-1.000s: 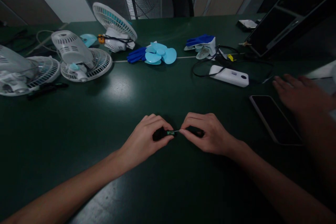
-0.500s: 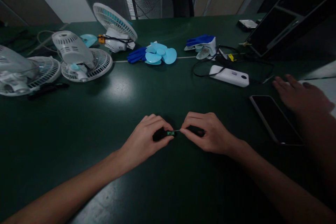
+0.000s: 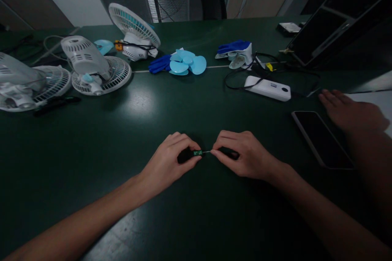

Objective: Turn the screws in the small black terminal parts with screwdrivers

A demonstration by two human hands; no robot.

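Note:
Between the thumb and forefinger of my left hand (image 3: pixel 173 155) is a small green circuit board (image 3: pixel 197 153). Its outer end faces right, and part of it is hidden by my fingers. A thin metal rod (image 3: pixel 206 152) runs from that end toward my right hand (image 3: pixel 241 153). My right thumb and forefinger pinch the rod's other end. Whether the rod is fixed to the board or only touches it, I cannot tell. Both hands are closed and low over the dark green table (image 3: pixel 196 220).
Several white fans (image 3: pixel 88 59) lie at the left. Blue fan blades (image 3: pixel 188 63) and work gloves (image 3: pixel 237 52) lie farther back. A white power bank (image 3: pixel 268 88) with a black cable and a phone (image 3: pixel 321 140) are on the right, near another person's hand (image 3: pixel 352 110).
The circuit board has shifted a little left and away from me with my left fingertips. My right hand has barely moved, and the other person's hand has shifted slightly.

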